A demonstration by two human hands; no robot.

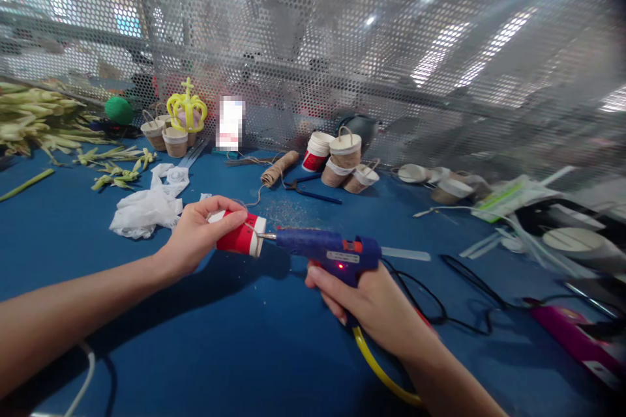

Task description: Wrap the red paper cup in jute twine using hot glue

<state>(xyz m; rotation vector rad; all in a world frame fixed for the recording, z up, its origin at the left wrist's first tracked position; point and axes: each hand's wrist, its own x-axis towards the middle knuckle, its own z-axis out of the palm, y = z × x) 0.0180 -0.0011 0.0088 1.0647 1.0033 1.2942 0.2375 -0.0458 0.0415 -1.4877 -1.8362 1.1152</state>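
Note:
My left hand [203,234] is closed around a small red and white paper cup [238,234], which lies on its side above the table. A strand of twine crosses the cup under my thumb and trails back toward a twine roll [280,168]. In my right hand [359,296] is a blue hot glue gun [313,246], its red light lit and a clear glue stick [405,253] jutting from the back. The metal nozzle meets the cup near its white rim; whether it touches cannot be told.
Behind the hands stand stacked paper cups [317,151], twine-wrapped buckets [345,148] and pliers [315,192]. Crumpled white plastic [147,212] lies left of centre. Black cable [430,303] and a purple box-like object [572,335] are at right. A perforated metal screen [293,45] borders the blue table [205,339].

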